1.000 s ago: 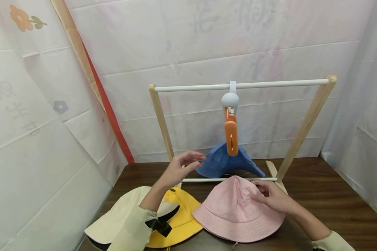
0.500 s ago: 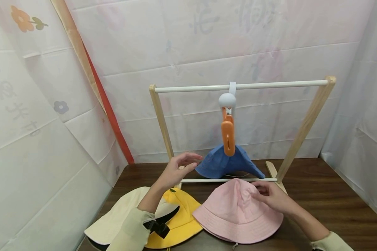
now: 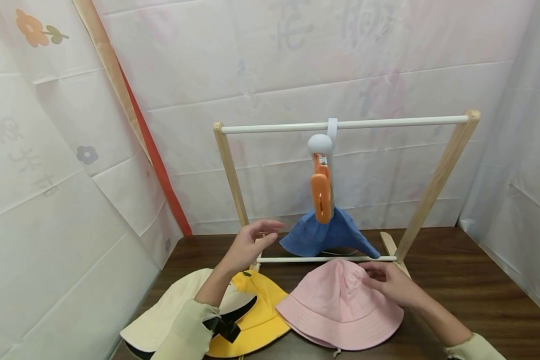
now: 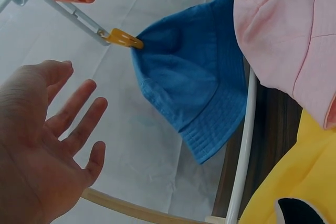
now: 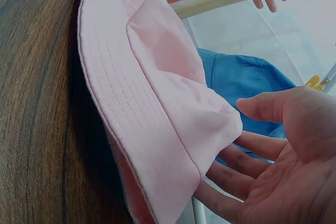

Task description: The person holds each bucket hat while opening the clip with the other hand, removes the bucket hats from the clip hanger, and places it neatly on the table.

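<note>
My left hand (image 3: 247,247) is held in the air left of a blue bucket hat (image 3: 312,234), fingers spread and holding nothing. The blue hat hangs by its crown from a yellow-orange clip (image 4: 124,38) on a hanger; another orange clip (image 3: 321,198) of that hanger points forward. A pink bucket hat (image 3: 337,305) sits brim down in front of the rack. My right hand (image 3: 389,282) rests at the right of its crown. In the right wrist view the thumb is extended by the crown and the loosely bent fingers (image 5: 236,174) reach behind it.
A white-barred wooden rack (image 3: 387,122) stands on the dark wooden table (image 3: 472,280), the hanger hooked on its top bar. A cream hat (image 3: 175,305) overlaps a yellow hat (image 3: 265,310) at the front left. White sheeting encloses the back and sides.
The hanger's orange clip has swung left, the blue hat staying nearly in place. My left hand has drawn slightly left, away from the blue hat. My right hand stays by the pink hat.
</note>
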The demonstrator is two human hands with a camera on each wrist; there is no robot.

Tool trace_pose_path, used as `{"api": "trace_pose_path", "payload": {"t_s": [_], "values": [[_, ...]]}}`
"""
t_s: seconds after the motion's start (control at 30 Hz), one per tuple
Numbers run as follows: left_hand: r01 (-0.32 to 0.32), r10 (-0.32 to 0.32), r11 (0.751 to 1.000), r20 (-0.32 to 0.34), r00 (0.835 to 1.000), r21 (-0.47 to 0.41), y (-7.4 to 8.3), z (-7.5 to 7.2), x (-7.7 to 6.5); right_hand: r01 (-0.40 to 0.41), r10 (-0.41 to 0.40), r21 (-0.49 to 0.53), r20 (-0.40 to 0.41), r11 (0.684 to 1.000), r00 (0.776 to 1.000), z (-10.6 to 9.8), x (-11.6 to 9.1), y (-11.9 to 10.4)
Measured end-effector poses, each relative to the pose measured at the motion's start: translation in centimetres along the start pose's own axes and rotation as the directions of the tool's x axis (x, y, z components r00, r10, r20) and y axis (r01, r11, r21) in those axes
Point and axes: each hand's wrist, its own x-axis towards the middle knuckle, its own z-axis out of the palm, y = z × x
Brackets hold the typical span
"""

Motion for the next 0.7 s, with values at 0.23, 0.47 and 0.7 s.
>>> {"api": "trace_pose_path", "payload": {"t_s": [0.23,0.47,0.7], "values": [[0.052,-0.052,0.998,-0.023,0.998,-0.023,-0.32,-0.44,-0.08,-0.058,0.058,-0.023,-0.007,0.998,0.998,-0.43,-0.16,0.07],[0.061,-0.062,0.997,-0.041,0.997,-0.038,-0.46,-0.47,-0.10,-0.048,0.048,-0.022,-0.005,0.999,0.999,-0.78,-0.29,0.19],[0.065,-0.066,0.997,-0.048,0.997,-0.035,-0.72,-0.46,-0.15,0.005,-0.006,-0.022,-0.039,1.000,0.999,-1.00,-0.23,0.35]]}}
